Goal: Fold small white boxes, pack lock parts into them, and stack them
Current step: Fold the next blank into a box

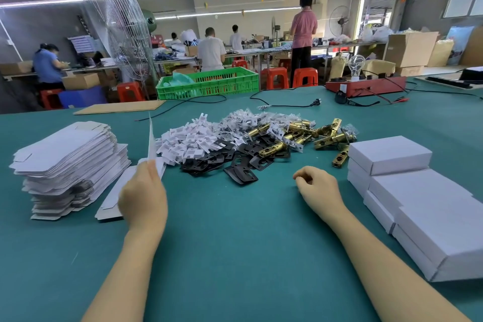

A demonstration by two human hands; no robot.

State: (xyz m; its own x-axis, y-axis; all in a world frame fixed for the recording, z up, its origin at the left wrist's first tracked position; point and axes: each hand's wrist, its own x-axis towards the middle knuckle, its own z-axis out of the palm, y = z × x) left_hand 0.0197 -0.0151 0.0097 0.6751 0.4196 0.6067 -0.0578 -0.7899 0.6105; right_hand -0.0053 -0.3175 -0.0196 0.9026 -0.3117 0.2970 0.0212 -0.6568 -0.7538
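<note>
Step in hand, as judged: taking one blank for folding. Left hand (143,195), lower left of centre, pinches flat box blank (151,138), held upright on edge beside blank stack (70,162) at left. Right hand (317,185), right of centre, loosely curled, holding nothing, over green table (230,230). Lock parts (251,141) heaped at centre. Finished boxes (418,198) stacked at right. Next move calls for both hands on blank: erect walls, tuck flaps, then load parts.
</note>
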